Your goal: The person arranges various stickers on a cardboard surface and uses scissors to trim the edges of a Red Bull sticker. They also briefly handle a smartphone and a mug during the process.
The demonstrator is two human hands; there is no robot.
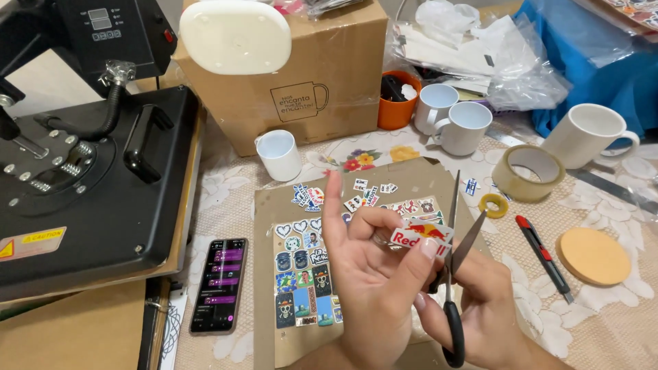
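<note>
A big black heat press machine [82, 157] fills the left of the table, its platen lowered, and behind the work sits a brown cardboard box [301, 82] with a cream rounded plastic pad [235, 35] resting on top. To the right, heaps of clear plastic bags [480, 55] lie over something blue. Under the hands is a flat brown cardboard sheet [411, 181], strewn with small cut stickers and carrying a printed sheet of colourful stickers [305, 274]. Four white ceramic mugs stand about: one [279, 155] before the box, two [452, 116] side by side near an orange cup [397, 103], one [589, 135] lying at far right. A roll of beige packing tape [528, 173] sits near a round cork coaster [593, 256], with a red-and-black utility knife [545, 257] between them and the cardboard. A dark smartphone [219, 284], screen lit, lies beside the press. The left hand [370, 288] pinches a small red, white and yellow sticker cut-out [421, 236] between thumb and bent middle fingers, index finger stretched upward. The right hand [486, 315] is closed through the handles of black-handled scissors [454, 274], whose blades stand parted just beside the cut-out's right edge. A small yellow tape ring [493, 205] lies behind them.
</note>
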